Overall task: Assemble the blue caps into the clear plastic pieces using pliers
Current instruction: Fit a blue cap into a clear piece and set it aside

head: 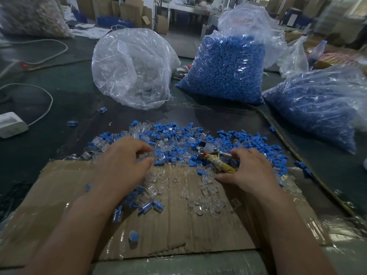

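A mixed heap of blue caps (244, 135) and clear plastic pieces (139, 132) lies across the far edge of a taped cardboard sheet (178, 231). My right hand (252, 169) grips the pliers (216, 161), whose handles are wrapped in yellowish tape and whose metal jaws point left into the heap. My left hand (123, 157) hovers over the heap's left side with fingers curled; whether it pinches a piece cannot be seen. Loose clear pieces (202, 203) and several assembled blue-and-clear parts (147, 205) lie on the cardboard between my hands.
A mostly empty clear bag (131, 70) stands at the back centre, with two bags full of blue caps (228, 66) (317, 104) to its right. A white power adapter (11, 125) with a cable lies at the left. A cord (294, 155) runs along the right.
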